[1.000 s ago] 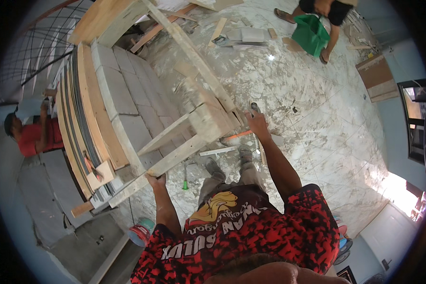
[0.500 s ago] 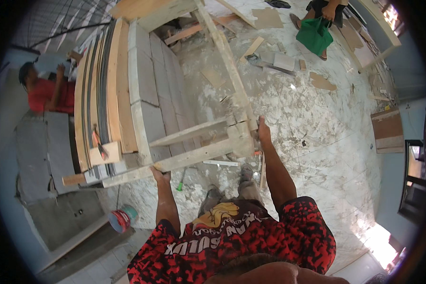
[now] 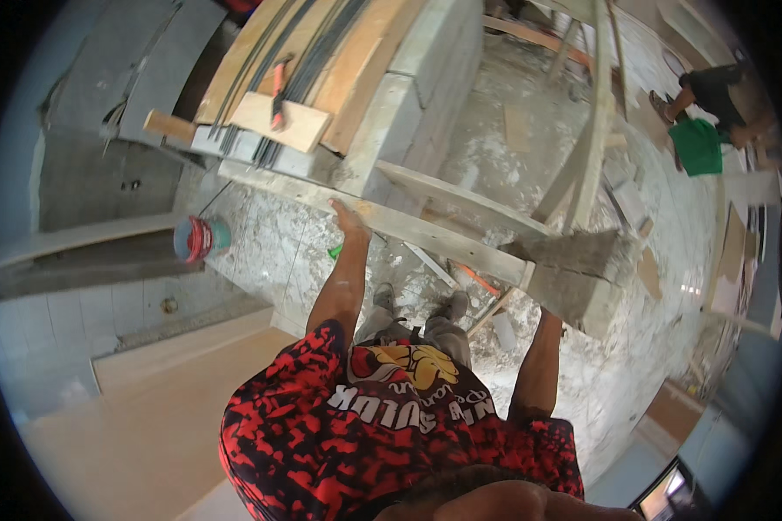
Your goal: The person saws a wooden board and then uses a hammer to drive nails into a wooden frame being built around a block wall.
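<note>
A long wooden frame (image 3: 452, 242) of pale, dusty timber stretches across in front of me. My left hand (image 3: 351, 219) grips the near rail, close to where it meets a stack of grey blocks (image 3: 396, 108). At the frame's right end is a broad wooden end piece (image 3: 573, 278), and my right hand (image 3: 551, 323) holds it from below, with its fingers mostly hidden. Upright timbers rise from that end. On top of the block stack lie planks (image 3: 374, 65), dark metal bars (image 3: 308, 82) and a short board (image 3: 274, 122) with a red-handled tool (image 3: 279, 95) on it.
A bucket (image 3: 202, 239) with red in it stands at left. Wood scraps and an orange-red strip (image 3: 475, 279) lie on the stained floor by my feet. At right a person in dark shorts (image 3: 717, 95) is beside a green bag (image 3: 696, 146). A tan panel (image 3: 165, 417) lies lower left.
My view has turned, so the scene has shifted. The frame's right end now slants toward me, with my right hand lower and tucked beneath it. Both hands stay on the frame.
</note>
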